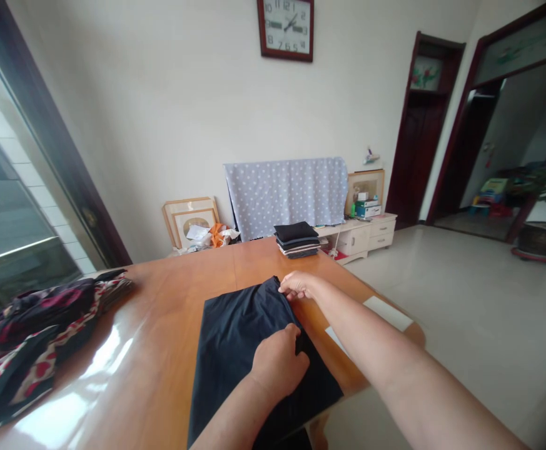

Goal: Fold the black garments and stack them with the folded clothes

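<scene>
In the head view, the dark cloth [228, 337] lies on the table [160, 306], rumpled at its far end. The right hand [297, 285] is closed in a pinch on its far right corner. The left hand [279, 361] rests half-curled on its right side; I cannot tell whether it grips. Beyond sits a folded clothes stack [297, 235]

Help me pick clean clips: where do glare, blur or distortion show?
Head view: white glare washes out part of the table near the patterned clothes; head view, left: the dark frame leans, likely wide-angle stretch; head view, right edge: the potted plant looks soft; head view, centre: the dark cloth loses detail toward black.
</scene>
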Motion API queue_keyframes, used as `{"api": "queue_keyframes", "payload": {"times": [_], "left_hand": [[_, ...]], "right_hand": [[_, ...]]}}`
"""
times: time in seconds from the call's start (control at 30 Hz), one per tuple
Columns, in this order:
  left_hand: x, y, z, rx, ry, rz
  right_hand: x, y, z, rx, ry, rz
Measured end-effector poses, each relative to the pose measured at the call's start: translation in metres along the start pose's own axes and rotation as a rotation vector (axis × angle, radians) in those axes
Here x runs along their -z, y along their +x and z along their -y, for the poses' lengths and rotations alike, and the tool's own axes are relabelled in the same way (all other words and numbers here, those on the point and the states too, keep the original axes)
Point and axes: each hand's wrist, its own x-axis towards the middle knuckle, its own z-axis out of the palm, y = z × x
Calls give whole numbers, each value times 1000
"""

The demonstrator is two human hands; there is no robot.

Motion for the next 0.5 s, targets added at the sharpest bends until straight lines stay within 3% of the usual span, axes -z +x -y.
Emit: {"api": "queue_keyframes", "payload": {"times": [0.23,0.5], "left_hand": [[-4,-2,-1,4,-114,10],[-5,-6,4,-160,-554,92]], "right_hand": [[-5,2,-7,-2,32,-67],[-15,-1,-8,89,-11,-213]]}}
